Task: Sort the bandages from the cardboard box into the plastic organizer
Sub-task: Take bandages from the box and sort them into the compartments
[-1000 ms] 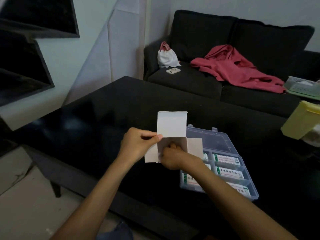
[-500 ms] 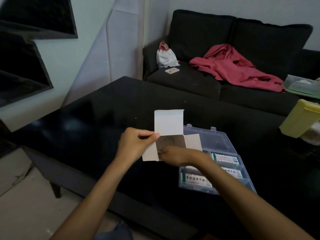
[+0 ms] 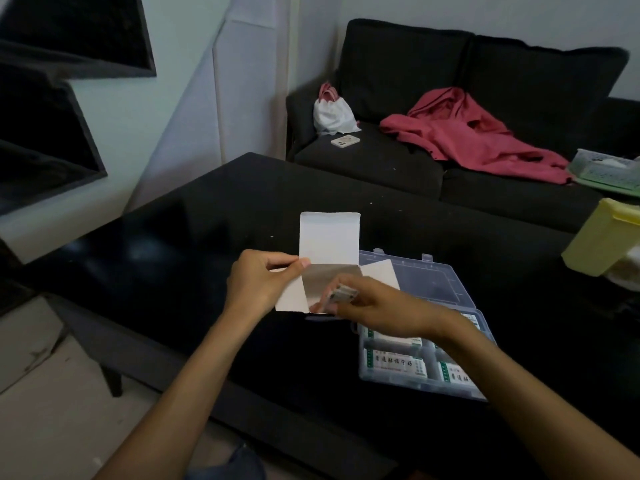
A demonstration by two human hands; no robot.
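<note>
1. Cardboard box (image 3: pixel 329 258): white, held above the black tabletop (image 3: pixel 194 237) with its mouth toward the camera. Top flap stands upright; one side flap sticks out to the right, over the organizer's lid.
2. Left hand (image 3: pixel 259 285): grips the left side of the box, thumb tip pressed against the front edge at the base of the top flap, fingers curled behind.
3. Right hand (image 3: pixel 374 306): at the box mouth, fingers curled and pinching a small stack of bandages (image 3: pixel 341 294). The stack sits just at the opening; how much of it lies inside cannot be told.
4. Plastic organizer (image 3: pixel 415 382): clear, compartmented, resting on the tabletop just right of the box and partly under the right forearm. Its hinged lid (image 3: pixel 419 278) lies open and flat on the far side.
5. Sorted bandage packets (image 3: pixel 394 363): white with green edges and dark print, lying in several near compartments of the organizer. The exact count is hidden by the forearm.
6. Yellow plastic container (image 3: pixel 599 237): at the far right edge of the tabletop, well apart from the organizer.
7. Black sofa (image 3: pixel 450 81): behind the tabletop. It carries a red garment (image 3: pixel 467 133), a white pouch (image 3: pixel 332 110) with a red top, and a phone (image 3: pixel 344 141) lying flat beside the pouch.
8. Green basket (image 3: pixel 606 169): at the sofa's right end.
</note>
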